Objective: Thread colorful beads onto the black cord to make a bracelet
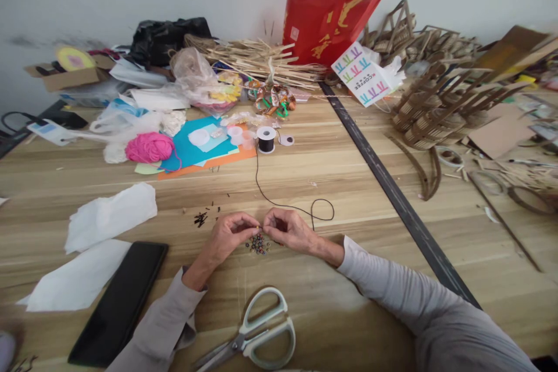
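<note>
My left hand is closed in a pinch on a small gold-coloured bead. Touching or almost touching it, my right hand pinches the black cord, whose tip is too small to see clearly. The cord runs in a loop over the table from a white spool wound with black cord. Just below my fingertips lies a little pile of multicoloured beads. Short black cord offcuts are scattered left of my left hand.
White-handled scissors lie near the front edge. To the left are a black phone-like slab and white paper sheets. Pink yarn, a red bag and small woven baskets stand farther back. A black strip crosses the table.
</note>
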A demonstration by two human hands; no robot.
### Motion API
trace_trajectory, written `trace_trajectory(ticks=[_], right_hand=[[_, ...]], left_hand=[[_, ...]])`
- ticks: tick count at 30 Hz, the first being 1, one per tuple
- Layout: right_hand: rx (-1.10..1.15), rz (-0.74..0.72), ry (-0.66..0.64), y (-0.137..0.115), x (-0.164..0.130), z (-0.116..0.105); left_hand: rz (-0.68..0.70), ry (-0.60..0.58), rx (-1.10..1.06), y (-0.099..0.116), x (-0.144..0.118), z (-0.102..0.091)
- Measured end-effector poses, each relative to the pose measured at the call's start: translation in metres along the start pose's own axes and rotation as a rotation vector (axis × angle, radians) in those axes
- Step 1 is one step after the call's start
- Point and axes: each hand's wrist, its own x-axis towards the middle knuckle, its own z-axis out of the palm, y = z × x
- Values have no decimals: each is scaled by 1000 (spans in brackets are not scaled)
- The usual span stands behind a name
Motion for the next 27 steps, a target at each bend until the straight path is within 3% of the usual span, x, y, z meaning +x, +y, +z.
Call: trace_trajectory(ticks=[27], right_hand=[[13, 25, -10, -6, -1, -1]], left_hand=[[4, -13, -1, 1, 0, 0]])
